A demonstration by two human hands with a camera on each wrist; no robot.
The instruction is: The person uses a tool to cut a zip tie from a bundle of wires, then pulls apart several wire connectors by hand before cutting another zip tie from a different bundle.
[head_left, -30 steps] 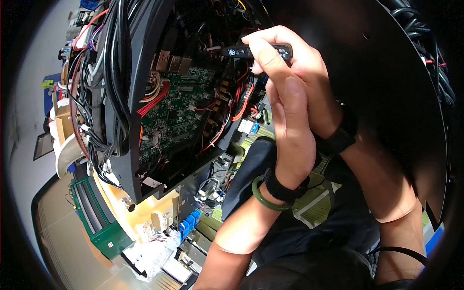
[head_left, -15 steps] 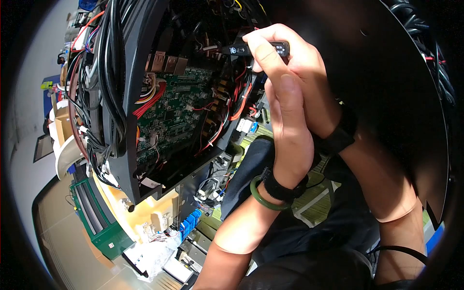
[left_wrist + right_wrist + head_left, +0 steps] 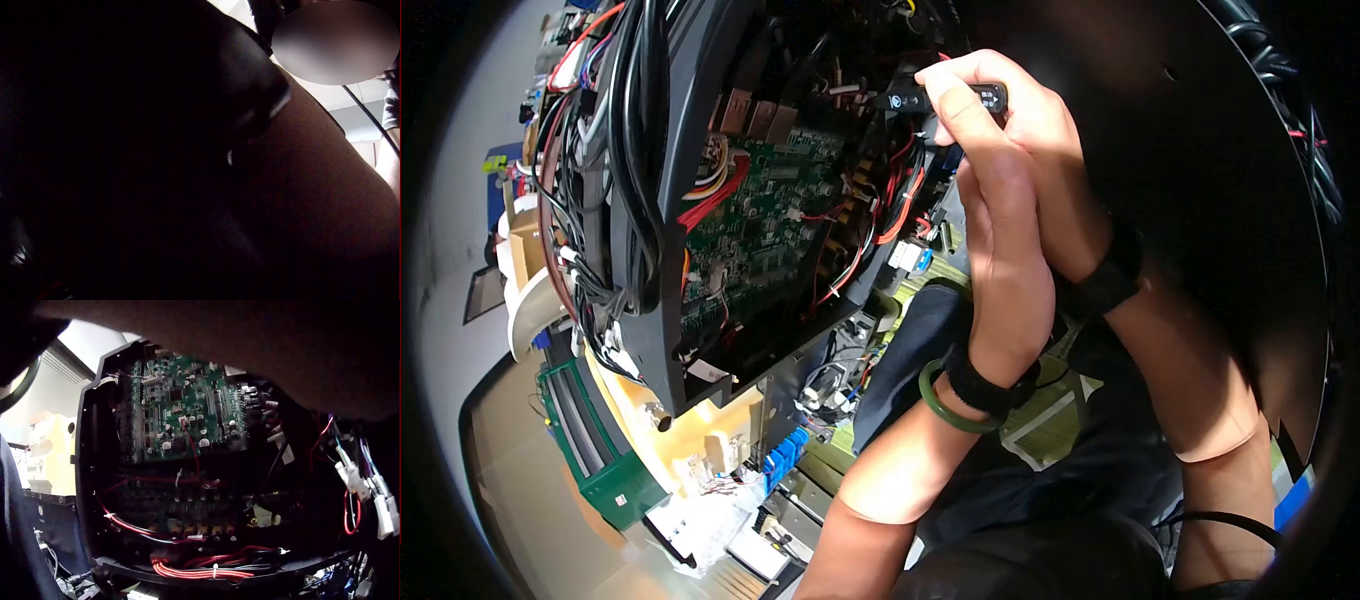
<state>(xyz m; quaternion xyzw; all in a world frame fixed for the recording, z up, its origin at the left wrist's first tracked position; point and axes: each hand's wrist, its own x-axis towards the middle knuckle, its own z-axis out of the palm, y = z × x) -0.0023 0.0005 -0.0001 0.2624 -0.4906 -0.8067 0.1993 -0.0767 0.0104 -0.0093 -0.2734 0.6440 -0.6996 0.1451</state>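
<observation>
A slim black handheld tool [image 3: 905, 100] with small white markings lies nearly level between the thumb and forefinger of the right hand [image 3: 1040, 150], its narrow end pointing into an open black case [image 3: 662, 345]; contact there cannot be made out.

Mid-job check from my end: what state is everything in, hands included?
Machine case: open, inside exposed
Circuit board: uncovered, wires attached
Black tool: gripped, lying sideways, front end towards the case; on or off, can't tell
Right hand: holding the tool
Left hand: against the right hand; fingers partly hidden
Red wires: tied in a bundle
Green bangle: worn on the left wrist
</observation>
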